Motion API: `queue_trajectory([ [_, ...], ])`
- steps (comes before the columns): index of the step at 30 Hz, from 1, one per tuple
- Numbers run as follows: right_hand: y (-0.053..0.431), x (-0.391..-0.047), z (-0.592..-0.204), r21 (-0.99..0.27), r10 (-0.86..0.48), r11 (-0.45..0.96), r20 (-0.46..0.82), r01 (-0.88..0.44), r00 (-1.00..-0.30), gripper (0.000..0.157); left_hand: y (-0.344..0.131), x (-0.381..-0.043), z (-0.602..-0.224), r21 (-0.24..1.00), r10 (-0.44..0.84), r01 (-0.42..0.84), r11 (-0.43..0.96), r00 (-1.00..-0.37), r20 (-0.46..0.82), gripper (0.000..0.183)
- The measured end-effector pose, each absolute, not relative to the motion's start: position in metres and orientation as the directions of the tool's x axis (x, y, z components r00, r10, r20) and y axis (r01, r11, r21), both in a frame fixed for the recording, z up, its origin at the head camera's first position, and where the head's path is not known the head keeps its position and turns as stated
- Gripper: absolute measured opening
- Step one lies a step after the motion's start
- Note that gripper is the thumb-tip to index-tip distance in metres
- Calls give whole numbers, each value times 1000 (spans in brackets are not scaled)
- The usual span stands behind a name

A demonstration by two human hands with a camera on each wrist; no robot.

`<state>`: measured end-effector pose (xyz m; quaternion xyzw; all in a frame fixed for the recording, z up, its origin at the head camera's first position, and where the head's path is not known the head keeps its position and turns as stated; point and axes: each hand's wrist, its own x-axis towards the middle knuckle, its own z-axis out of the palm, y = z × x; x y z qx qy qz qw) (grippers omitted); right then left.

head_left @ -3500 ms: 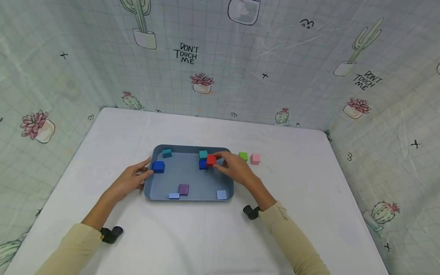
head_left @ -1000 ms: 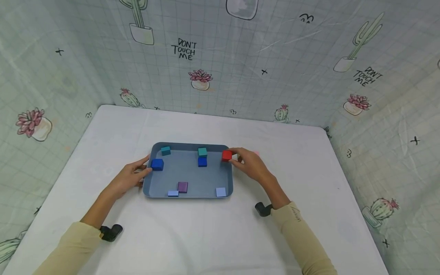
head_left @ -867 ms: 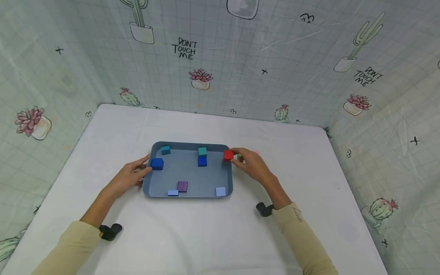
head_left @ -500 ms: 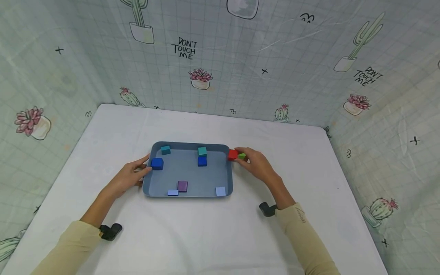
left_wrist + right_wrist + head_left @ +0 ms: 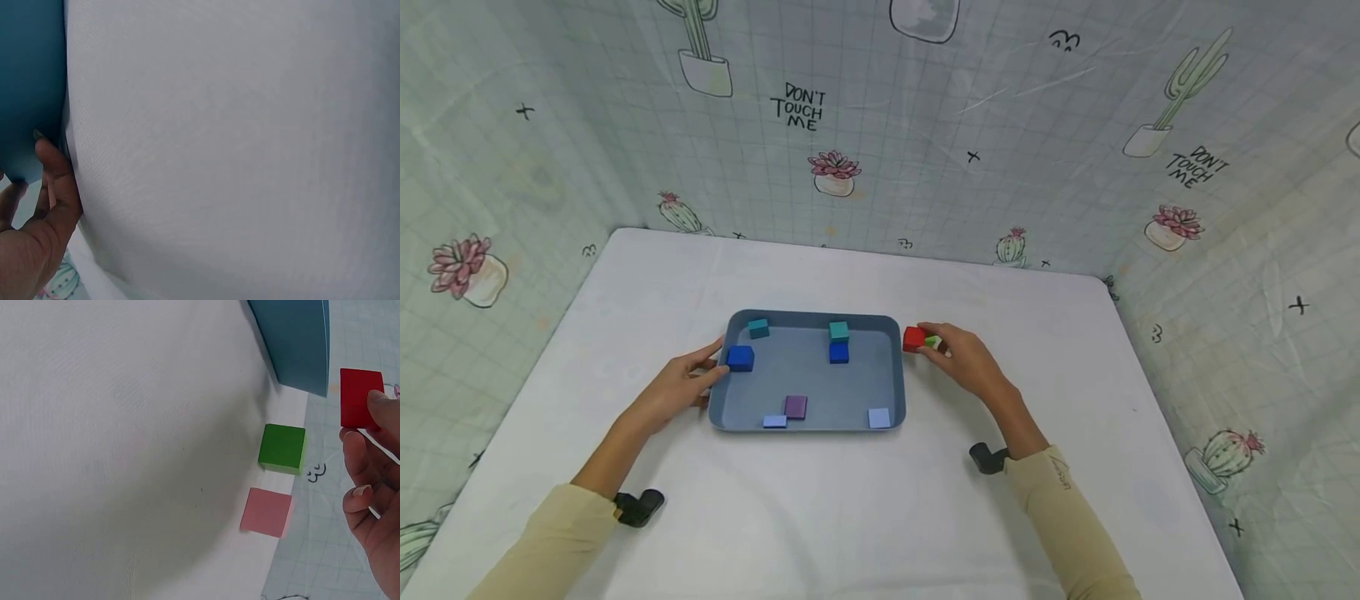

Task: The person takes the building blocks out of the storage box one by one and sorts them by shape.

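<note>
My right hand [image 5: 966, 362] pinches a red block [image 5: 913, 339] between thumb and fingers, just outside the right rim of a grey-blue tray [image 5: 857, 387]. In the right wrist view the red block hangs above the table, past a green block [image 5: 281, 447] and a pink block [image 5: 267, 512] standing near the tray's end. The head view shows only a bit of the green block behind the fingers; the pink one is hidden there. My left hand [image 5: 676, 390] holds the tray's left end, with thumb and fingers at the rim.
Inside the tray, a teal block [image 5: 758, 328] and a blue block [image 5: 741, 359] lie left. Another teal block [image 5: 838, 332] adjoins a blue one [image 5: 838, 353]. Near the front are a purple block [image 5: 796, 407] and two light-blue blocks [image 5: 879, 418]. Printed curtains surround the white table [image 5: 820, 517].
My right hand has carried the red block rightward, from beside the teal and blue blocks in the tray, over the right rim to outside it. The left hand has stayed at the tray.
</note>
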<state>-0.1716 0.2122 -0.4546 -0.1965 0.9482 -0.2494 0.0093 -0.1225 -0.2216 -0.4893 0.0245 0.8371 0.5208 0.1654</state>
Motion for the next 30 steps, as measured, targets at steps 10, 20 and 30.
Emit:
queue_trajectory([
  [10,226,-167,-457,-490,-362,791,107,-366,-926,45,-222,-123,-488,877,213,-129,463,-944,-251,65],
  [20,234,-164,-455,-493,-339,802,92,-339,-936,46,-222,-124,-489,879,216,-121,461,-946,-243,64],
  [30,244,-163,-451,-510,-317,802,80,-312,-945,48,-222,-124,-488,876,205,-132,464,-946,-252,65],
])
